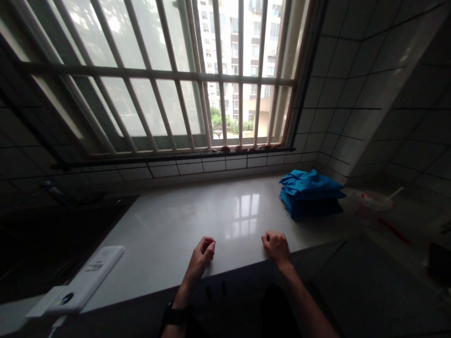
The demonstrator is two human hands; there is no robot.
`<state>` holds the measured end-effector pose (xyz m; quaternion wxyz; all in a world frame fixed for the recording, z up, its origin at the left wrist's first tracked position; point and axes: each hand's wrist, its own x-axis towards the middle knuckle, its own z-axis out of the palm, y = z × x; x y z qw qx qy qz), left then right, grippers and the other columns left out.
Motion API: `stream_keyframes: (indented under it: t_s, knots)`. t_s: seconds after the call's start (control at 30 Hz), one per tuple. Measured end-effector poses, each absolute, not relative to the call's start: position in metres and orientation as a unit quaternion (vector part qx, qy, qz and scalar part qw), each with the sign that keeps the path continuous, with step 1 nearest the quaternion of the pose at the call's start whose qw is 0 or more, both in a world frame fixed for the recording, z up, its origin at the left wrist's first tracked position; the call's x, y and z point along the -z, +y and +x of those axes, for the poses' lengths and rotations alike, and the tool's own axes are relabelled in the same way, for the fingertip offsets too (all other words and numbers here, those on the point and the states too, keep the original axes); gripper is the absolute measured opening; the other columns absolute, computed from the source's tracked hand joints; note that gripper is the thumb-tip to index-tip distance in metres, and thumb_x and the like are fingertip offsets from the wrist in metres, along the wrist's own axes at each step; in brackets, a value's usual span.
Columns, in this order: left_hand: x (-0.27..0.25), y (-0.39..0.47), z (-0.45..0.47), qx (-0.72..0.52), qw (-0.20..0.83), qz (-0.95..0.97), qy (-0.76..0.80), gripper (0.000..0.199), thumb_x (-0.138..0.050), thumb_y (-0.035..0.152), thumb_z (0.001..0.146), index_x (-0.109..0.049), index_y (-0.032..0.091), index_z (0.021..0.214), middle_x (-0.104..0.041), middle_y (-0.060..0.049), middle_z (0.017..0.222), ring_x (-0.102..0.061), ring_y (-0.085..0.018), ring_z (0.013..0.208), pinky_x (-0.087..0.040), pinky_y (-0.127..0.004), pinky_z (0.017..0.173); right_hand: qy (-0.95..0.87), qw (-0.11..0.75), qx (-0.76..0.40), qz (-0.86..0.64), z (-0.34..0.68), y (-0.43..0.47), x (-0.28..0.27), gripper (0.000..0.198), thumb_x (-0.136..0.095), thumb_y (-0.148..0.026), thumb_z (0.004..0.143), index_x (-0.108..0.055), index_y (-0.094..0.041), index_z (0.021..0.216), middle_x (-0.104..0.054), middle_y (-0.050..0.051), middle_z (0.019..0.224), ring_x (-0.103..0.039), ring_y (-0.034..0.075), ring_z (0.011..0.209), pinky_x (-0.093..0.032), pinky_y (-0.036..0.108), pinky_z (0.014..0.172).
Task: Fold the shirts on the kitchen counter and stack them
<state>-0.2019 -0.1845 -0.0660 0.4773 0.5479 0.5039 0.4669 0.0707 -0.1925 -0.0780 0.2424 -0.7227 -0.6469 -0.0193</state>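
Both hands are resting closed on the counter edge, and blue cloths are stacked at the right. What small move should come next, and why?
Probably the right hand reaches forward-right to the folded blue cloths: they lie nearest that hand, and both it and the left hand rest curled and hold nothing on the counter.

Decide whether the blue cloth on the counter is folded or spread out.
Folded: the blue cloth sits as a compact stack of layers on the counter.
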Motion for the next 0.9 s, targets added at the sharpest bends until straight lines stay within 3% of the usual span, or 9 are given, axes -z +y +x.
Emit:
stream_keyframes:
  t_s: [0.2,0.3,0.43,0.57,0.67,0.8,0.9]
  knots:
    - [0.06,-0.189,-0.203,-0.463,0.485,0.562,0.485,0.039,-0.064,0.057,0.076,-0.056,0.02,0.086,-0.048,0.006,0.064,-0.046,-0.011,0.055,-0.036,-0.023,0.05,-0.667,0.244,-0.074,-0.7,0.108,-0.172,0.001,0.033,-0.046,-0.022,0.097,-0.073,-0.019,0.079,-0.074,0.005,0.074,-0.066,0.016,0.069,-0.038,0.024,0.065]
    - [0.058,-0.189,-0.202,-0.466,0.486,0.564,0.477,0.039,-0.065,0.056,0.076,-0.056,0.02,0.086,-0.048,0.006,0.064,-0.047,-0.012,0.055,-0.037,-0.024,0.05,-0.649,0.285,0.044,-0.704,0.155,-0.145,-0.066,0.026,-0.051,-0.022,0.095,-0.072,-0.018,0.111,-0.074,0.01,0.104,-0.068,0.019,0.094,-0.044,0.024,0.079]
    - [0.057,-0.188,-0.201,-0.479,0.493,0.553,0.47,0.039,-0.066,0.056,0.075,-0.056,0.02,0.087,-0.049,0.006,0.064,-0.047,-0.012,0.055,-0.037,-0.024,0.05,-0.581,0.175,0.093,-0.79,0.209,-0.112,-0.119,0.052,-0.055,-0.042,0.097,-0.056,-0.012,0.139,-0.065,0.022,0.126,-0.066,0.028,0.108,-0.046,0.034,0.087]
    - [0.058,-0.187,-0.201,-0.491,0.493,0.549,0.464,0.04,-0.067,0.057,0.074,-0.057,0.021,0.086,-0.05,0.005,0.064,-0.049,-0.013,0.056,-0.039,-0.024,0.051,-0.583,0.058,0.019,-0.81,0.229,-0.1,-0.118,0.047,-0.058,-0.048,0.096,-0.067,-0.01,0.124,-0.068,0.023,0.12,-0.066,0.029,0.109,-0.045,0.035,0.089]
    - [0.059,-0.186,-0.201,-0.496,0.491,0.554,0.455,0.039,-0.067,0.056,0.074,-0.057,0.021,0.086,-0.051,0.005,0.064,-0.049,-0.013,0.056,-0.04,-0.025,0.052,-0.601,0.052,0.011,-0.798,0.235,-0.097,-0.119,0.035,-0.06,-0.041,0.096,-0.074,-0.011,0.108,-0.073,0.018,0.111,-0.069,0.025,0.103,-0.046,0.031,0.087]
    - [0.06,-0.185,-0.201,-0.482,0.494,0.564,0.453,0.039,-0.066,0.057,0.075,-0.056,0.021,0.086,-0.05,0.005,0.064,-0.047,-0.012,0.055,-0.037,-0.024,0.05,-0.584,0.049,0.004,-0.81,0.25,-0.089,-0.15,0.036,-0.062,-0.041,0.094,-0.077,-0.009,0.088,-0.076,0.017,0.09,-0.072,0.024,0.085,-0.05,0.03,0.077]
    - [0.06,-0.184,-0.2,-0.478,0.495,0.566,0.454,0.038,-0.064,0.056,0.076,-0.055,0.02,0.086,-0.049,0.006,0.064,-0.047,-0.012,0.055,-0.036,-0.024,0.05,-0.558,0.094,0.06,-0.822,0.258,-0.083,-0.179,0.042,-0.055,-0.04,0.098,-0.077,-0.005,0.091,-0.075,0.02,0.085,-0.073,0.026,0.084,-0.051,0.033,0.077]
